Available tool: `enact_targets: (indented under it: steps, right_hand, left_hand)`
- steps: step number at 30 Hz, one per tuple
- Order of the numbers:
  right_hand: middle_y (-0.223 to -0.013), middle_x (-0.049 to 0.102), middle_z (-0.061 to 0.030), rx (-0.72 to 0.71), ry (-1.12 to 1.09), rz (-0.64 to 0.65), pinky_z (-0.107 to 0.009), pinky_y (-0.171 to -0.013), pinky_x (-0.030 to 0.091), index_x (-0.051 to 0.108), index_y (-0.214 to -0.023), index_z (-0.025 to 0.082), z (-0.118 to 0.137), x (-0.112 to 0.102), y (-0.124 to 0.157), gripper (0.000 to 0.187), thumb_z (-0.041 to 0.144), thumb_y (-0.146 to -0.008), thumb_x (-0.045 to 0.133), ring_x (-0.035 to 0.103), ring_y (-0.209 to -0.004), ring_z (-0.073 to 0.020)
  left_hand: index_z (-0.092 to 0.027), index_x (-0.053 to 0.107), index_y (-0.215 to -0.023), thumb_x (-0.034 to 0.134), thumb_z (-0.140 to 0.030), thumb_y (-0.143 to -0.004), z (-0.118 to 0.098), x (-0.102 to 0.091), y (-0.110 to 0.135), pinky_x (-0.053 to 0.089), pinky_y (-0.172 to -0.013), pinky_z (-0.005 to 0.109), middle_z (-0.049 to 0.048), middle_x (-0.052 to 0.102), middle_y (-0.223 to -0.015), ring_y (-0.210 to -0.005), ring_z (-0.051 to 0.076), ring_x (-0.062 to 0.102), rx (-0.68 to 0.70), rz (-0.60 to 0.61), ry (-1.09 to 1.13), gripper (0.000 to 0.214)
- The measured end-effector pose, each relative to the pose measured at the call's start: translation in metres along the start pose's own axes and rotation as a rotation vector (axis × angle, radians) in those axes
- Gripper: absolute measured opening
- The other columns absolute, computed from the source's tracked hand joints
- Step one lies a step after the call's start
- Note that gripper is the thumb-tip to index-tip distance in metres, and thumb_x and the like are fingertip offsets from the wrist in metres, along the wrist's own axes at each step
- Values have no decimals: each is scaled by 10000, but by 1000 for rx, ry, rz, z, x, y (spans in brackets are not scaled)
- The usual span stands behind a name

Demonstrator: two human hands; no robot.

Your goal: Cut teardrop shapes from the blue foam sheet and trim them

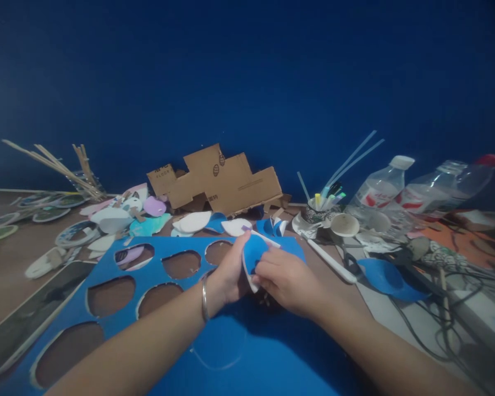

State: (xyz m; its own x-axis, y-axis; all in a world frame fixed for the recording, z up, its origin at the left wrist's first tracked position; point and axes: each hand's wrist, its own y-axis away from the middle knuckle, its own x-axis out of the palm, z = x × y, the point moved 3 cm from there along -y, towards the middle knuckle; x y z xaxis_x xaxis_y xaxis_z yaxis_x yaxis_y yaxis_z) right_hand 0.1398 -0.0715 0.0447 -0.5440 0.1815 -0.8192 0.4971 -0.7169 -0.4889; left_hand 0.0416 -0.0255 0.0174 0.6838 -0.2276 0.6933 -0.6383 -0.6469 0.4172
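A blue petal-shaped cut-out (254,252) with a pale edge is held up over the blue sheet. My left hand (230,269), a silver bangle at its wrist, grips the piece from its left side. Curled against the right side and lower tip of the same piece are the fingers of my right hand (286,278); its fingertips are partly hidden. Beneath both hands lies the large blue sheet (148,249), with several petal-shaped holes on its left and a faint curved outline drawn near the front. A thin white edge shows just behind the piece; I cannot tell what it belongs to.
Behind the sheet stands a stepped brown cardboard piece (226,181) among white and blue cut-outs (193,221). Wooden sticks (66,170) stand at the left. On the right are a pot of pens (324,206), a white rod (332,261), plastic bottles (381,184) and a tangled cable (447,330).
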Motion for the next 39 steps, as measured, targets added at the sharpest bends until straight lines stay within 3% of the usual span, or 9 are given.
enact_targets:
  steps: [2, 4, 7, 10, 13, 15, 23, 35, 39]
  right_hand:
    - [-636, 517, -14, -41, 8, -10, -264, -597, 341, 469, -596, 191, -1, 3, 1, 302, 210, -896, 436, 444, -656, -147]
    - [-647, 537, -19, -61, 15, -30, -269, -607, 345, 476, -602, 191, -2, 4, 3, 287, 198, -887, 447, 456, -667, -152]
    - [-670, 560, -29, -49, 22, -82, -294, -677, 373, 499, -634, 190, -3, 3, 4, 261, 200, -891, 451, 483, -697, -165]
    - [-670, 562, -30, -32, 5, -128, -299, -702, 383, 512, -660, 189, -3, -1, 4, 249, 196, -898, 438, 500, -694, -163]
    - [-663, 561, -30, -37, -38, -136, -272, -632, 376, 511, -656, 188, -1, -5, 3, 266, 201, -903, 411, 499, -672, -153]
    - [-647, 550, -26, -27, -60, -135, -265, -603, 365, 503, -640, 187, 0, -9, 1, 292, 222, -911, 402, 483, -652, -148]
    - [-655, 538, -20, 76, -105, -166, -266, -613, 360, 491, -613, 187, -8, -21, -2, 319, 240, -917, 411, 461, -654, -148]
    - [-615, 556, 6, 353, -216, -251, -235, -551, 370, 536, -631, 184, -44, -34, 2, 365, 375, -919, 422, 522, -588, -130]
    - [-612, 556, 8, 438, -242, -298, -243, -563, 388, 548, -634, 184, -57, -37, 5, 367, 395, -906, 421, 528, -597, -140]
  left_hand:
    - [-127, 583, -650, 518, -545, -790, 0, 1, 2, 458, -561, 276, 57, 609, -593, -551, 160, 577, -10, 26, -9, 446]
    - [-130, 630, -884, 521, -523, -808, -2, 2, 4, 480, -633, 288, 80, 663, -763, -681, 184, 621, 51, 51, -28, 415]
    - [-254, 487, -1246, 554, -470, -818, -7, 2, 8, 479, -641, 267, 76, 646, -1041, -841, 191, 628, 205, 106, -122, 484]
    - [-296, 355, -1357, 684, -418, -730, -11, 4, 15, 485, -714, 289, 97, 557, -1222, -978, 225, 595, 275, 253, -262, 719]
    - [-304, 286, -1391, 840, -228, -534, -14, 6, 21, 449, -861, 358, 104, 509, -1275, -1080, 267, 542, 297, 378, -444, 1023]
    - [-312, 245, -1402, 838, -149, -508, -14, 5, 23, 434, -879, 380, 87, 549, -1201, -1070, 267, 542, 276, 378, -538, 1085]
    - [-316, 198, -1394, 725, -137, -627, -9, -1, 19, 419, -571, 234, 4, 559, -868, -649, 120, 536, 226, 367, -643, 948]
    - [-300, 267, -1343, 761, -221, -601, -9, 0, 21, 498, -614, 307, 92, 617, -1001, -752, 211, 650, 173, 429, -583, 895]
    - [-208, 414, -1274, 761, -257, -616, -10, -1, 21, 513, -660, 337, 153, 621, -1063, -846, 249, 644, 183, 494, -631, 746]
